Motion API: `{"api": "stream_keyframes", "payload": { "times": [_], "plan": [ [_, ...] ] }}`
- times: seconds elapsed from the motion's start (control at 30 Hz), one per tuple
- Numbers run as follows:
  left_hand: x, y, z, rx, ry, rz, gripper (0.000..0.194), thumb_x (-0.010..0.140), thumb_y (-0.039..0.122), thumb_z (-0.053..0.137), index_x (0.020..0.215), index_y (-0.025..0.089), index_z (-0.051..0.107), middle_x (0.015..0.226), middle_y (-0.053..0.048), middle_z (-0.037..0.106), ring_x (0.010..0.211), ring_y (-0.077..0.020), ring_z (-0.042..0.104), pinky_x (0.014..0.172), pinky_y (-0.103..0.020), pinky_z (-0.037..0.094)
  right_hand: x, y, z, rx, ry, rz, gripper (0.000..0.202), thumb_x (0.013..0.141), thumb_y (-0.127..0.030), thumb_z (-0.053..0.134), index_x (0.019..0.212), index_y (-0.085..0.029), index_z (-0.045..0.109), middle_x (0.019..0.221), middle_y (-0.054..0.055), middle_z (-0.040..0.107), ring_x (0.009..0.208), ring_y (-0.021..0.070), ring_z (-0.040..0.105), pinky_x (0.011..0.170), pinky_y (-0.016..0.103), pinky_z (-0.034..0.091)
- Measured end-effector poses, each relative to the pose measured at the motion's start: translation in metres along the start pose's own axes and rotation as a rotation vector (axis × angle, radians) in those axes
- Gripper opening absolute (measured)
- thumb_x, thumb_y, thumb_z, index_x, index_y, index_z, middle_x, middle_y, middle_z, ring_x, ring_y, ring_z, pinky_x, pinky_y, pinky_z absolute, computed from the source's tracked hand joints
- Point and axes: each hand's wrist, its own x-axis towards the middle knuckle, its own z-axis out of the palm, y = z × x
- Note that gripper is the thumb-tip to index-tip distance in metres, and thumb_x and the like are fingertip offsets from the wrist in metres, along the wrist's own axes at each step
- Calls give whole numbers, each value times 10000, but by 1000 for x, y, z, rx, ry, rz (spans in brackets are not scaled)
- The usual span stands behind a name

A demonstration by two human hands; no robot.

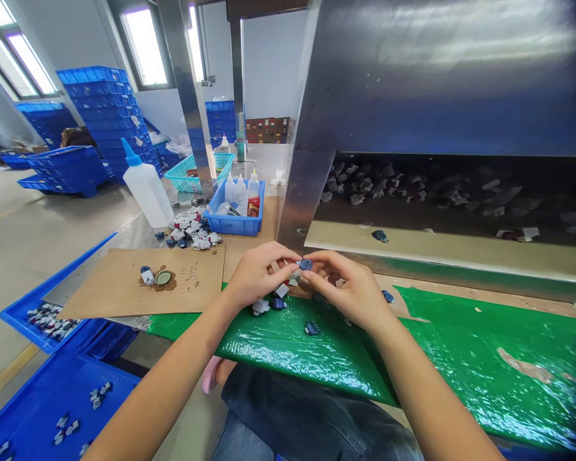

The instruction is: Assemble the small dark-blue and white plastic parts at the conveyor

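Observation:
Between the fingertips of my left hand (262, 272) and my right hand (343, 282) is a small dark blue piece (306, 264); both hands pinch it above the bench's front edge. A pale bit shows at its left end, by my left fingers. Just below my hands, a white piece (261, 307) and a dark blue piece (278, 303) lie on the green covering (345, 365). Nearer to me rests another dark blue piece (312, 328). One more blue piece (388, 296) sits right of my right hand. What these parts belong to, I cannot tell.
At left, cardboard (105, 282) bears a bottle cap (163, 277) in a brown stain. Behind it stand a white squeeze bottle (148, 192), a pile of pieces (192, 227) and a blue basket (235, 224). A metal hood (441, 77) overhangs more pieces at right. Blue trays (29, 410) lie lower left.

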Motion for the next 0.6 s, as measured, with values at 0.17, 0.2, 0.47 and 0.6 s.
{"api": "stream_keyframes", "payload": {
  "times": [0.17, 0.2, 0.47, 0.6],
  "plan": [
    [-1, 1, 1, -11, -8, -10, 128, 804, 217, 565, 878, 167, 657, 839, -35, 649, 704, -109, 573, 599, -193, 469, 0, 2, 0, -104, 3, -55, 226, 764, -315, 613, 956, -196, 594, 730, 18, 642, 529, 124, 534, 482, 242, 417],
    [-1, 1, 1, -19, -13, -10, 128, 802, 216, 566, 877, 167, 657, 832, -33, 645, 693, -105, 569, 594, -191, 467, 0, 2, 0, -120, 4, -73, 202, 773, -301, 601, 944, -195, 597, 752, 23, 645, 539, 123, 533, 489, 241, 419],
    [-1, 1, 0, -57, -35, 15, 146, 783, 167, 561, 887, 162, 664, 809, -24, 632, 665, -87, 550, 538, -162, 430, 0, 3, -2, -170, 2, -151, 160, 811, -275, 550, 927, -188, 617, 812, 37, 655, 542, 117, 513, 503, 240, 414],
    [-1, 1, -1, -23, -56, 12, 159, 797, 179, 541, 895, 169, 666, 804, -25, 632, 660, -93, 549, 540, -175, 431, 0, 4, -2, -188, -16, -145, 162, 814, -289, 545, 923, -196, 621, 781, 32, 651, 539, 121, 511, 499, 242, 409]
  ]
}}
